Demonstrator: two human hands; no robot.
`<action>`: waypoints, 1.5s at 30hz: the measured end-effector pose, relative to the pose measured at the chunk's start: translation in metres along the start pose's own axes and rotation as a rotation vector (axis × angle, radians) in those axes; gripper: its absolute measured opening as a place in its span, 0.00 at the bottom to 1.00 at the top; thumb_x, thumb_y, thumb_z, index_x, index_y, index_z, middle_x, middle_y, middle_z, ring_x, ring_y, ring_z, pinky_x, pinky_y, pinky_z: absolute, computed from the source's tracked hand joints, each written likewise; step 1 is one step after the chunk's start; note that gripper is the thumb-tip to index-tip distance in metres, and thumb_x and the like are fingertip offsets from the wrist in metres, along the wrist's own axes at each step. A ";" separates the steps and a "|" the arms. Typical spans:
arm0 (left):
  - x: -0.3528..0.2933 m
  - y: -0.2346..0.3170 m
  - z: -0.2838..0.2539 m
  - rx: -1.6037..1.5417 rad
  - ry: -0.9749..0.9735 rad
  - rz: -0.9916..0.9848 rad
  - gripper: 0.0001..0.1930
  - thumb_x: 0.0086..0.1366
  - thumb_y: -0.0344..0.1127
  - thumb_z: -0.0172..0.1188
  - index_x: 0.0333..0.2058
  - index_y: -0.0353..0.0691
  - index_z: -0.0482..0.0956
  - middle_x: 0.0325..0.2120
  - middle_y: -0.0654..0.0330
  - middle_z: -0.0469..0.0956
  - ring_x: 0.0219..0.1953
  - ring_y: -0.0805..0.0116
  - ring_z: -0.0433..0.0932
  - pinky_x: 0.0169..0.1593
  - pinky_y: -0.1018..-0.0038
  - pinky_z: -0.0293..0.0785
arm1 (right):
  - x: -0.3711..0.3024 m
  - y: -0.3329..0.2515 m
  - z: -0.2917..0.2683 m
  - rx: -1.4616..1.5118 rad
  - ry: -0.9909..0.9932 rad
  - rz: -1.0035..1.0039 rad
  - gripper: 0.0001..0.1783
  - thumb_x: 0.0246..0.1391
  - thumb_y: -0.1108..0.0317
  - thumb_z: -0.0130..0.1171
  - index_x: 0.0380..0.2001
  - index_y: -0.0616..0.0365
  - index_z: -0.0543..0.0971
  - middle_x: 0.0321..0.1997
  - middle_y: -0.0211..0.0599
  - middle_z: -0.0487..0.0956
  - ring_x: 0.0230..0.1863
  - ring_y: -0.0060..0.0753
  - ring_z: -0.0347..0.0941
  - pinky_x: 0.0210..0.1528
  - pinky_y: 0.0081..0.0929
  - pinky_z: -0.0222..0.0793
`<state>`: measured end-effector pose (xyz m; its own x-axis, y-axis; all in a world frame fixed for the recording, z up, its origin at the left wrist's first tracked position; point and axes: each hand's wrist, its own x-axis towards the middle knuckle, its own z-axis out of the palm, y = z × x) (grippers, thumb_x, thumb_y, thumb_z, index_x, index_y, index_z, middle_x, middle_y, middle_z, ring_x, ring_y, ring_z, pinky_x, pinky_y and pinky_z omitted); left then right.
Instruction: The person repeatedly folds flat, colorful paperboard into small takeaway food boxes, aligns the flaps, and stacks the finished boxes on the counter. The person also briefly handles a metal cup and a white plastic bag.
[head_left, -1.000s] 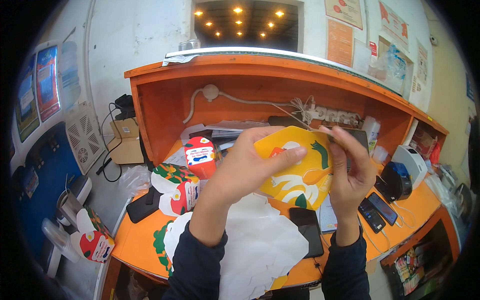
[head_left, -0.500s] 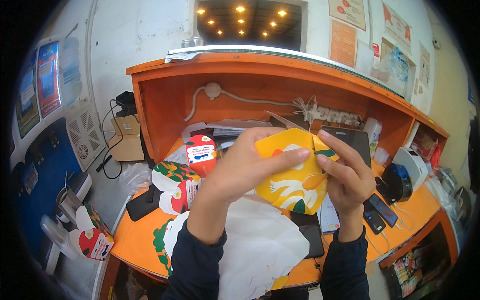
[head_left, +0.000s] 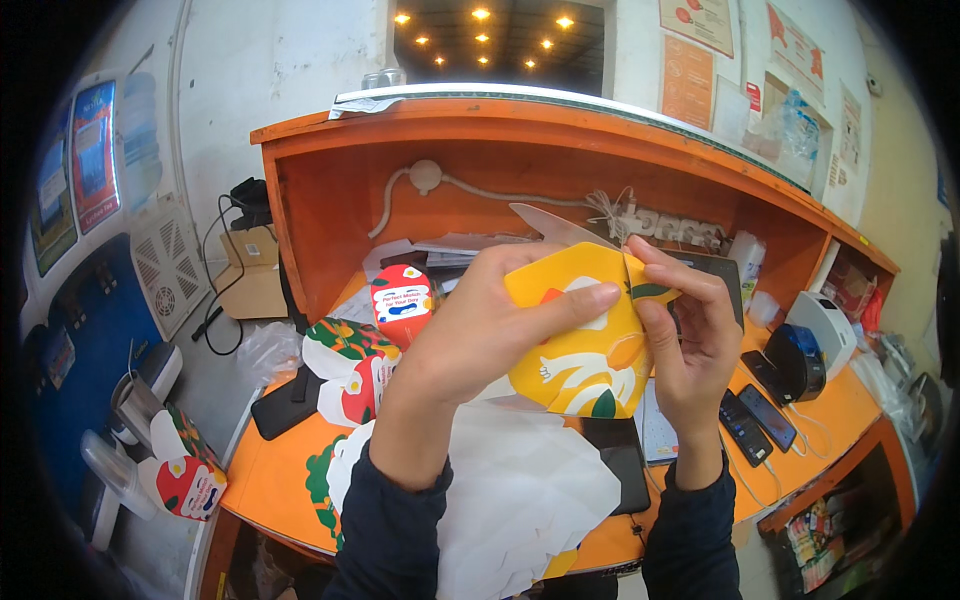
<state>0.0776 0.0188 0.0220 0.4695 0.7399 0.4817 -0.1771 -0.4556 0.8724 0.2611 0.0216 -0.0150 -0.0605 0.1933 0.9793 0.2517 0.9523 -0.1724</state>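
Note:
Above the desk I hold a yellow paper food carton [head_left: 590, 350], partly folded, with a white, orange and green printed pattern. My left hand [head_left: 465, 345] grips its left side, thumb lying across the front and fingers hidden behind. At its right edge my right hand [head_left: 690, 335] pinches a narrow folded flap between thumb and fingers. Beneath my hands is a pile of flat carton blanks [head_left: 515, 490], white side up. Left of it sit red printed cartons: one standing farther back [head_left: 402, 305] and one with raised flaps [head_left: 350, 370].
Another red carton [head_left: 190, 485] stands at the far left beside a clear plastic cup [head_left: 110, 465]. A black phone [head_left: 285, 403] lies on the desk's left side. Two phones with cables [head_left: 765, 418] and a white device [head_left: 820, 330] occupy the right. An orange shelf [head_left: 560, 130] rises behind.
The carton has tilted and shifted slightly up and left. My right fingers have moved up along its right edge, and the flap there is bent farther outward.

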 end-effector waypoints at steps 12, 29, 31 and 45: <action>0.000 -0.001 0.001 -0.016 -0.014 0.041 0.19 0.57 0.42 0.64 0.41 0.33 0.76 0.32 0.62 0.77 0.33 0.77 0.77 0.36 0.82 0.72 | 0.001 -0.007 0.001 -0.162 -0.047 -0.036 0.11 0.54 0.76 0.55 0.42 0.62 0.75 0.51 0.48 0.76 0.54 0.42 0.72 0.59 0.36 0.63; 0.006 -0.013 -0.011 0.151 -0.060 0.220 0.14 0.58 0.38 0.64 0.26 0.41 0.68 0.26 0.67 0.71 0.29 0.82 0.70 0.32 0.82 0.67 | 0.002 -0.001 -0.012 0.045 -0.232 0.316 0.15 0.59 0.71 0.50 0.47 0.63 0.75 0.43 0.45 0.80 0.41 0.30 0.77 0.61 0.35 0.58; 0.007 -0.015 -0.008 0.127 0.008 0.156 0.16 0.55 0.40 0.67 0.28 0.41 0.68 0.27 0.66 0.72 0.30 0.81 0.72 0.34 0.83 0.68 | 0.002 0.006 -0.007 -0.106 -0.218 0.215 0.12 0.57 0.72 0.52 0.43 0.63 0.78 0.37 0.42 0.81 0.34 0.30 0.78 0.62 0.39 0.58; 0.017 -0.020 0.016 -0.877 -0.330 -0.006 0.39 0.64 0.68 0.32 0.54 0.36 0.63 0.53 0.54 0.68 0.57 0.65 0.64 0.61 0.68 0.57 | 0.015 -0.012 -0.026 -0.251 -0.037 -0.053 0.07 0.44 0.69 0.63 0.30 0.55 0.82 0.37 0.35 0.82 0.44 0.38 0.75 0.51 0.37 0.65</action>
<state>0.1027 0.0329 0.0111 0.6703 0.5018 0.5467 -0.6999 0.1827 0.6905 0.2826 0.0071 0.0042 -0.1145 0.1575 0.9809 0.4789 0.8738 -0.0844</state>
